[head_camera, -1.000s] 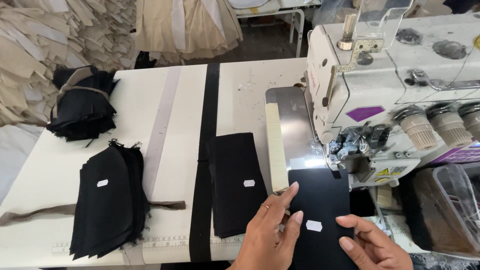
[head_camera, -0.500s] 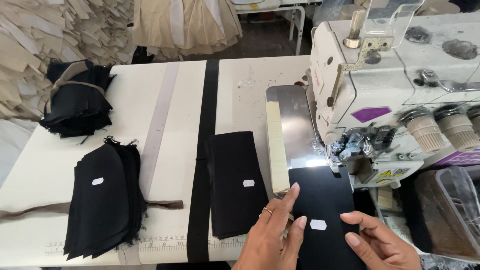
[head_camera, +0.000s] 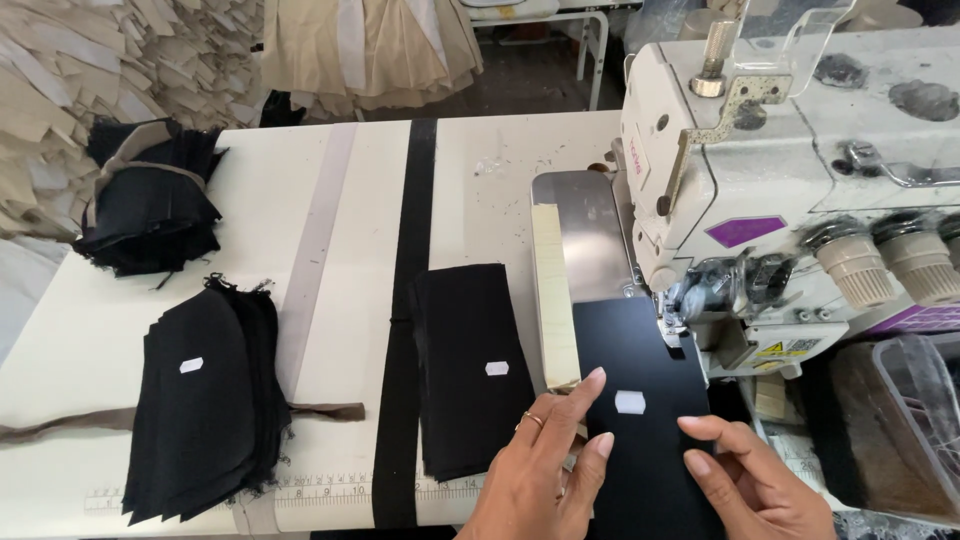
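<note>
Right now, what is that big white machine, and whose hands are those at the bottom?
The camera sits on a person's head, looking down at a work table. The big white machine is a sewing machine. The left hand and right hand press flat on a black cloth piece lying under the machine's needle part; neither grips anything. Beside it lies a folded black stack, another black pile further left, and a tied bundle at the back.
</note>
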